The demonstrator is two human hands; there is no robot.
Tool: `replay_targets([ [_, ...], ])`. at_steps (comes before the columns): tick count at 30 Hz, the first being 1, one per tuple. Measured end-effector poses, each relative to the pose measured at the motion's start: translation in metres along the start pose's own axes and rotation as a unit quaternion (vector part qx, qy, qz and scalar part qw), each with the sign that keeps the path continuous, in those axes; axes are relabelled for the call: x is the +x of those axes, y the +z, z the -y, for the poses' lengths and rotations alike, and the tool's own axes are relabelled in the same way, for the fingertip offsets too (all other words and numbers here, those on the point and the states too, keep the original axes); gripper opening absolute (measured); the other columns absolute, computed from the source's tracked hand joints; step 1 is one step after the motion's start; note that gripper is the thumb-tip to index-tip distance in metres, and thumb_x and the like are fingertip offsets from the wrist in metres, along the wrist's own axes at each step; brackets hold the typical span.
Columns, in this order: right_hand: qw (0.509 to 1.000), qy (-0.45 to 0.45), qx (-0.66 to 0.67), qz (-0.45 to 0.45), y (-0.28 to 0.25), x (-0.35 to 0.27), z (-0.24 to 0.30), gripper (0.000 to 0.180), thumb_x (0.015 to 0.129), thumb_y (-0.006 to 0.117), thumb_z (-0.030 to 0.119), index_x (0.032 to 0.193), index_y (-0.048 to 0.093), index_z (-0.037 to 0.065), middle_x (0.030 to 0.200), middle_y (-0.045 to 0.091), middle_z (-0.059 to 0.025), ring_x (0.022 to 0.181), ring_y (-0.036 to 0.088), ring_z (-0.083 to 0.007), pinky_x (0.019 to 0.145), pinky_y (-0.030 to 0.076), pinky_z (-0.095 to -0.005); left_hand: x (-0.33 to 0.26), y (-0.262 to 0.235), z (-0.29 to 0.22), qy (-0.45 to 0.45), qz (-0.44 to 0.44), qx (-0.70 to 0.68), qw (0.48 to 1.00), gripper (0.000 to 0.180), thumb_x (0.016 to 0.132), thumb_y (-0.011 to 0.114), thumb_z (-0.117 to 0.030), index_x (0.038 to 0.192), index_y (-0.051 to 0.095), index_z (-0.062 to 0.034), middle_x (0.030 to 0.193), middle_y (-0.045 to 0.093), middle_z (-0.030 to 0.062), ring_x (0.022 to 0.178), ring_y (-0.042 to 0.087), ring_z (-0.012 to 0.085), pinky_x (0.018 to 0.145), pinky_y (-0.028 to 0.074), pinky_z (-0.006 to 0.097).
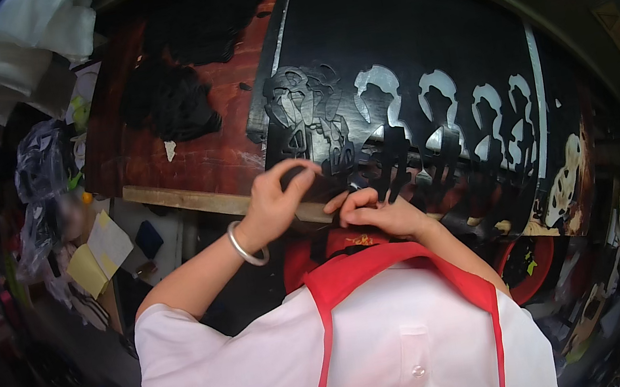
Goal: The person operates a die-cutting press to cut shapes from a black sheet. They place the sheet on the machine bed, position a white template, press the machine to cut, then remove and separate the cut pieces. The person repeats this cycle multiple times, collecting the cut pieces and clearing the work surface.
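Lying beyond left hand (273, 205), dark cut-out pieces (303, 106), loosely heaped

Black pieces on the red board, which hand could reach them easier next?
Probably the left hand: it is nearer the black pieces. The right hand is farther right, close to the red apron.

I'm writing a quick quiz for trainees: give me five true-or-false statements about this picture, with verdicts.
1. The right hand is nearer the red bin than the left hand is. True.
2. Both hands are gloved. False: they are bare.
3. A bracelet circles the left wrist. True.
4. The bracelet is black. False: it is silver.
5. Cut pieces lie in a row on the black surface. True.
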State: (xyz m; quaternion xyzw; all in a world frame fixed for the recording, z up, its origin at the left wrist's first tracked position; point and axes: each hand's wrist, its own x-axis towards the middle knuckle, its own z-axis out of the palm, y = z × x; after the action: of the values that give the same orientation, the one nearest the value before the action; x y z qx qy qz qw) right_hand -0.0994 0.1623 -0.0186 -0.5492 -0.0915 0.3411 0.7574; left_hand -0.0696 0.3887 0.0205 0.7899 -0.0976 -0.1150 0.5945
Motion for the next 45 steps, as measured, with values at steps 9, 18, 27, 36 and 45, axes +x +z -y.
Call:
replay_targets([
  [9,0.976,0.128,-0.095,-0.149,0.027,0.024,0.010,0.070,0.093,0.047,0.062,0.083,0.074,-0.002,0.052,0.048,0.0001,0.054,0.045,-0.0086,0.051,0.037,-0.0272,0.023,-0.001,-0.019,-0.154,0.150,-0.118,0.969,0.022,0.094,0.059,-0.017,0.107,0.066,-0.0007,0.091,0.064,0.0010,0.086,0.055,0.0063,0.078,0.047,0.024],
  [18,0.976,0.116,-0.057,-0.173,0.031,0.019,0.005,0.037,0.091,0.059,0.028,0.072,0.071,-0.001,0.054,0.058,-0.0039,0.052,0.053,-0.0098,0.050,0.041,-0.0270,0.018,0.017,-0.037,-0.127,0.111,-0.028,0.985,0.021,0.096,0.056,-0.020,0.106,0.063,-0.0030,0.076,0.063,0.0040,0.070,0.057,0.0077,0.066,0.049,0.026],
  [27,0.975,0.046,-0.072,-0.204,0.035,0.017,0.003,0.031,0.088,0.052,0.016,0.076,0.071,-0.005,0.065,0.068,-0.0097,0.061,0.061,-0.0105,0.056,0.046,-0.0273,0.006,0.022,-0.040,-0.101,0.046,-0.001,0.994,0.021,0.096,0.055,-0.017,0.106,0.064,-0.0012,0.076,0.060,-0.0017,0.071,0.053,0.0045,0.062,0.045,0.020],
  [36,0.960,-0.083,-0.202,-0.177,0.015,0.020,0.002,0.025,0.089,0.063,0.016,0.068,0.061,0.000,0.069,0.061,-0.0076,0.066,0.055,-0.0147,0.059,0.039,-0.0315,0.049,-0.015,-0.084,-0.049,-0.167,-0.149,0.973,0.023,0.097,0.056,-0.022,0.098,0.062,0.0008,0.075,0.063,0.0043,0.055,0.061,0.0099,0.050,0.048,0.021],
  [45,0.863,-0.239,-0.385,-0.223,-0.002,0.026,-0.020,0.015,0.080,0.065,0.004,0.067,0.058,0.001,0.096,0.061,-0.0232,0.102,0.054,-0.0450,0.088,0.041,-0.0469,0.095,-0.088,-0.171,0.073,-0.359,-0.092,0.926,0.026,0.097,0.058,-0.026,0.091,0.065,-0.0023,0.061,0.056,0.0000,0.044,0.049,0.0061,0.040,0.038,0.020],
])
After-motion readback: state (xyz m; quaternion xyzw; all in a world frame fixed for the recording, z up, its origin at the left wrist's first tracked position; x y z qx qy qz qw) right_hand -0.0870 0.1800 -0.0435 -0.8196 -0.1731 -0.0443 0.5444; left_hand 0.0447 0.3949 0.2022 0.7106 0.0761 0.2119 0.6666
